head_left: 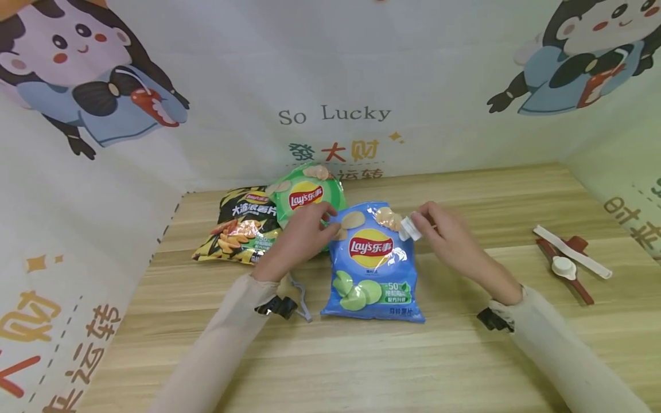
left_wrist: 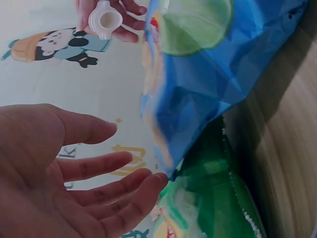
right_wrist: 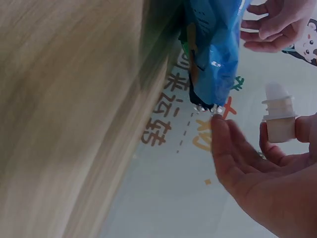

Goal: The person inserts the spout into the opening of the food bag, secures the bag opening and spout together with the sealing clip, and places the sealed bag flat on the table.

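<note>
A blue Lay's chip bag lies face up between the hands, its top edge away from me. At its upper left corner, my left hand has spread, relaxed fingers, the fingertips right at the bag's edge in the left wrist view. My right hand, near the upper right corner, pinches a small white plastic spout between thumb and fingers. The spout has ridges and a round hole, which shows in the left wrist view. One right fingertip is close by the bag's top corner in the right wrist view.
Behind the left hand, a green Lay's bag overlaps a black chip bag. To the right lie a white strip and a red-brown strip with a white round cap. A pale thin strip lies by the left wrist.
</note>
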Demonstrator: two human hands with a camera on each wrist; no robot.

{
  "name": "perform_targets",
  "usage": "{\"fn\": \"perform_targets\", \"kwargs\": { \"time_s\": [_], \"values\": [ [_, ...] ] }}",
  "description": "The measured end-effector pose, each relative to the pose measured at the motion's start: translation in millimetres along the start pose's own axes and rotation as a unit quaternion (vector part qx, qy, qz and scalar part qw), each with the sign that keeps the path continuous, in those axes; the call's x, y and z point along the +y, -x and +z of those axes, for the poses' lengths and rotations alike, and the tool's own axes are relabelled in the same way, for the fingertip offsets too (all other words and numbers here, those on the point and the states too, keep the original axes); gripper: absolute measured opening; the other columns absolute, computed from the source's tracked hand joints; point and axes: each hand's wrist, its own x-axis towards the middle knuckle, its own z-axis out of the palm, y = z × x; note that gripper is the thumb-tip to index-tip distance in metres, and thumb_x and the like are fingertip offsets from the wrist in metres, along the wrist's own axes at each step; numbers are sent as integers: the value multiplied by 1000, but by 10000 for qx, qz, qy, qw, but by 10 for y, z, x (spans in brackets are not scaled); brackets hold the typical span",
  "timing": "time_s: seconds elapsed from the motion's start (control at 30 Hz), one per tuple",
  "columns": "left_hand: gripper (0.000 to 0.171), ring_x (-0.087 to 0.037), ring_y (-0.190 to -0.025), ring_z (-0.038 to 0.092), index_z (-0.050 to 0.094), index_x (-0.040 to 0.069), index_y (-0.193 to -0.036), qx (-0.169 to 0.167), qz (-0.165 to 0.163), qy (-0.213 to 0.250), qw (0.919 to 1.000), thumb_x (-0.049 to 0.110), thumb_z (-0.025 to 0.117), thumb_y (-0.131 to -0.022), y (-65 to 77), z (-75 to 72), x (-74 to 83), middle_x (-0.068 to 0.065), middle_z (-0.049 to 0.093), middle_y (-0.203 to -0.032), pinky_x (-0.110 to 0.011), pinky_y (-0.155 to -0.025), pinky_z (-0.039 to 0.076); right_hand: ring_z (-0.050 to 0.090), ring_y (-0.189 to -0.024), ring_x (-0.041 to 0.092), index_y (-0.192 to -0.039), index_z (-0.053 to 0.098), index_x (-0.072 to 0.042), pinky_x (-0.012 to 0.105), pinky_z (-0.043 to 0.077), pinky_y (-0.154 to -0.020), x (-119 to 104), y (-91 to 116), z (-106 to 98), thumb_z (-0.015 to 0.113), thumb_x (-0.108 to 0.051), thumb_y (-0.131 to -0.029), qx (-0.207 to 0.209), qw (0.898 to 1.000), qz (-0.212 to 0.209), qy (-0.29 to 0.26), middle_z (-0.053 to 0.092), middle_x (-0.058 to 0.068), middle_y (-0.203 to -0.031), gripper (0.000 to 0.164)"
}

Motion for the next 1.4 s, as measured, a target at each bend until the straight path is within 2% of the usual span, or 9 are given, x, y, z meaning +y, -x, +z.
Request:
{"fn": "perform_targets", "kwargs": {
  "time_s": [0.1, 0.2, 0.37, 0.53, 0.63, 0.8, 0.93, 1.17, 1.4],
  "values": [
    [29, -24, -89, 65, 65, -2, -116, -28, -146, -65, 9999, 19, 61, -97, -47, 56, -22, -14, 68, -103, -36, -74, 55, 58, -80, 25, -111, 54, 3, 35, 53, -69, 51, 2, 62, 36, -32, -109, -366, 9975, 448, -395, 60, 15, -93, 39],
    [31, -23, -83, 62, 63, -1, -118, -31, -347, -147, 9993, 20, 62, -97, -62, 104, -41, -13, 68, -99, -35, -70, 53, 66, -87, 29, -115, 51, 5, 40, 58, -76, 87, -15, 127, 33, -35, -110, -743, 9899, 835, -876, 62, 20, -103, 44],
    [34, -24, -78, 58, 61, -2, -121, -30, -471, -14, 9989, 21, 61, -97, -64, 164, -57, -13, 65, -97, -36, -67, 50, 69, -91, 34, -125, 48, 8, 43, 58, -80, 104, -45, 182, 31, -39, -110, -1048, 9786, 1170, -1329, 61, 25, -112, 52],
    [38, -28, -97, 60, 58, -3, -126, 168, -487, 224, 9984, 20, 62, -96, -49, 179, -70, -18, 64, -113, -41, -81, 53, 68, -88, 32, -125, 47, 8, 43, 58, -79, 62, -58, 160, 31, -39, -109, -972, 9775, 1142, -1485, 61, 25, -110, 52],
    [42, -30, -101, 61, 54, -3, -130, 240, -561, 432, 9972, 20, 62, -96, -36, 160, -78, -20, 63, -114, -43, -83, 54, 68, -88, 33, -123, 46, 9, 43, 58, -80, 28, -61, 131, 32, -37, -110, -905, 9752, 1146, -1664, 59, 26, -110, 50],
    [45, -28, -93, 65, 50, -2, -135, 389, -712, 774, 9937, 20, 60, -97, -11, 101, -73, -18, 67, -108, -39, -77, 55, 68, -93, 32, -123, 46, 9, 42, 58, -82, -24, -48, 72, 33, -37, -110, -785, 9759, 1100, -1713, 58, 25, -112, 49],
    [42, -25, -86, 66, 52, -3, -134, 593, -697, 797, 9926, 18, 59, -98, 3, 62, -39, -16, 69, -102, -36, -71, 55, 67, -94, 31, -121, 47, 6, 41, 58, -81, -48, -36, 44, 33, -39, -109, -713, 9802, 934, -1595, 59, 23, -111, 49],
    [29, -23, -78, 63, 62, -3, -122, 963, -535, 898, 9898, 14, 60, -98, 51, -40, 39, -13, 68, -94, -32, -64, 52, 65, -95, 28, -117, 47, 5, 43, 57, -85, -166, -4, -94, 33, -37, -109, -690, 9818, 763, -1598, 57, 20, -110, 45],
    [19, -18, -67, 63, 67, 1, -112, 1319, -181, 994, 9861, 12, 63, -98, 148, -202, 131, -10, 70, -85, -30, -57, 51, 64, -95, 26, -116, 47, 5, 34, 58, -80, -344, -10, -257, 33, -33, -110, -601, 9846, 437, -1582, 57, 19, -111, 42]
  ]
}}
